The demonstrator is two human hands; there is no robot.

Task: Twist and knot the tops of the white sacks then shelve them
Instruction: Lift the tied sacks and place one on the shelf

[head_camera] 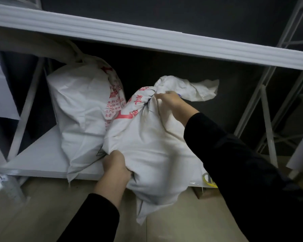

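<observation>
Left hand: the left hand [115, 165] has a fistful of cloth low on the near sack [156, 145], fingers dug right in.
Near sack: it bulges between the two grips, bottom corner hanging past the shelf board [38, 159] edge, over the floor.
Right hand: the right hand [170, 100] clamps the twisted neck, hard against the knot [150, 95]; the loose tail flares out beyond the fingers.
Second sack: the second sack [82, 105], top tied, leans left of both grips, touching the held one.
Edges: the upper shelf beam [147, 37] crosses above the knot.
Open room: a dark bay beyond and right of the right hand.
</observation>
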